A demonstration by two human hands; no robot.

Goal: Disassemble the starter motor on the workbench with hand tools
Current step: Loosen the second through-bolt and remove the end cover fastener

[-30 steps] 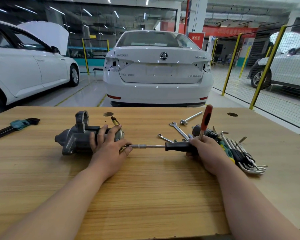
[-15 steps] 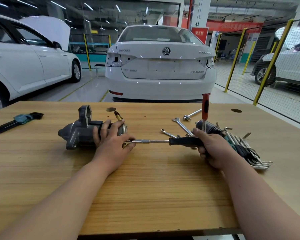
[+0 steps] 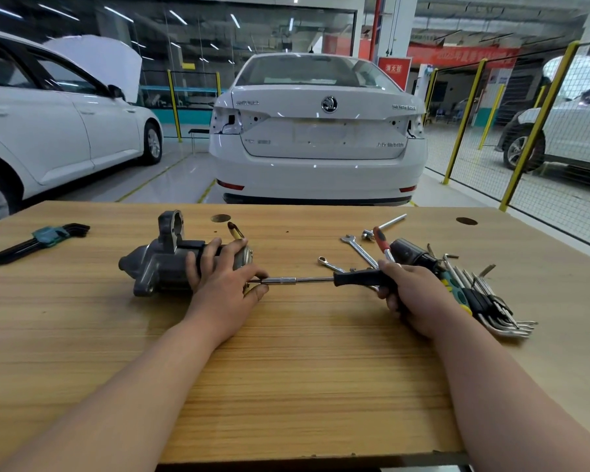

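The red-handled screwdriver [image 3: 381,239] has tipped over since half a second ago: then it stood upright above the right hand [image 3: 413,294], now its handle leans away to the left. Both hands lie where they were.

The right hand's grip is closed round the black handle of a long driver [image 3: 355,278], whose steel shaft runs level to the left, just above the worktop [image 3: 286,369]. The red screwdriver's shaft seems to be caught in the same fist, though the fingers hide the contact. The left hand [image 3: 223,284] grips the starter motor [image 3: 157,267], fingers curled over its dark body and thumb beside the driver's tip – the point where tip meets motor is hidden behind that hand. The motor lies on its side, left of centre, nose to the left.

At the far left a teal holder [image 3: 50,235] clasps a set of black hex keys. By the right wrist a second holder carries silver hex keys [image 3: 498,315] (fanned out on the wood). Beyond the right hand lie two spanners [image 3: 358,248] and a steel bar [image 3: 385,223].

Beyond the worktop – a workshop floor with a white saloon [image 3: 317,141] tail-on, another white car [image 3: 48,131] at the left with its bonnet up, and yellow-posted mesh fencing [image 3: 539,124] to the right.
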